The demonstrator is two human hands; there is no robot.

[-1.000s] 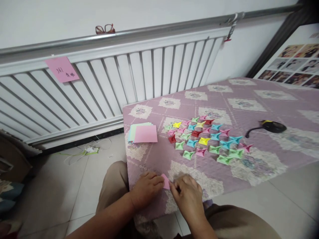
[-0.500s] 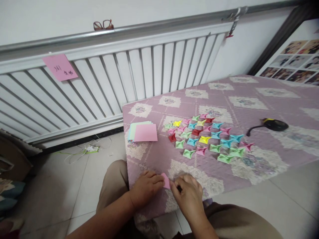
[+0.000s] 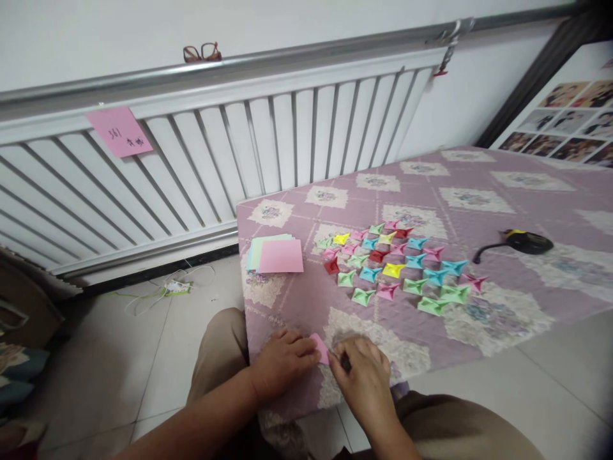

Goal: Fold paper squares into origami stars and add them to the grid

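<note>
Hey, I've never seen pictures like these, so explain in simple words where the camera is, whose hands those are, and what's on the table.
There is no machine here, just a person's two bare hands. Every picture comes from one camera worn on that person's head, looking forward and down.

The left hand rests palm down over part of a small pink piece of paper, while the right hand touches its other side with thumb and forefinger.

The table has a mauve cloth with pale floral patches. On it lie a stack of flat pastel paper sheets, many small folded paper shapes in several colours, and a rounded black object with a yellow edge and strap.
</note>
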